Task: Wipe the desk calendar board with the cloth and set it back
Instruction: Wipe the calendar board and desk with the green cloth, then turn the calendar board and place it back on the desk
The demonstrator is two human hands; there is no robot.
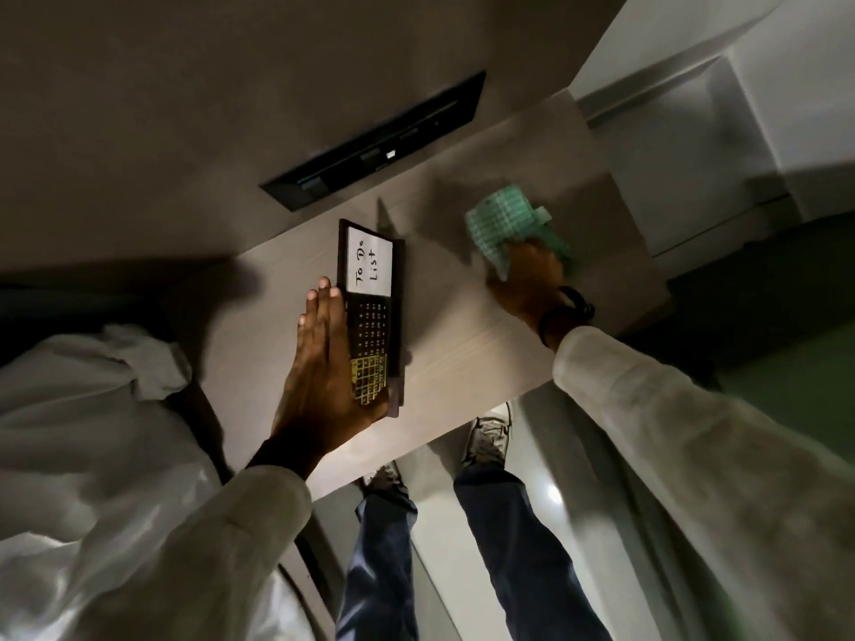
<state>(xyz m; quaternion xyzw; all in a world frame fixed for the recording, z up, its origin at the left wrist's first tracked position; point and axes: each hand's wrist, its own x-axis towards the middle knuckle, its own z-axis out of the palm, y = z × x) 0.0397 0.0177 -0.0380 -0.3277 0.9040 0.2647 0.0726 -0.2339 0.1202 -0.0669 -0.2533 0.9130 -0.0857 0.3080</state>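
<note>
The desk calendar board [370, 289] is dark-framed, with a white panel reading "To Do List" and a number grid below it. It stands on its edge on the pale wooden desk [453, 326]. My left hand [324, 367] lies flat against its left side, fingers straight, thumb around its near end, holding it. To the right, my right hand [527, 279] grips a green checked cloth [504, 224], bunched and resting on the desk, apart from the board.
A black socket strip [374, 141] is set into the wall panel behind the desk. A white cabinet [721, 99] stands at the right end. The desk's near edge runs above my legs and shoes [486, 437]. White bedding [88, 437] lies at the left.
</note>
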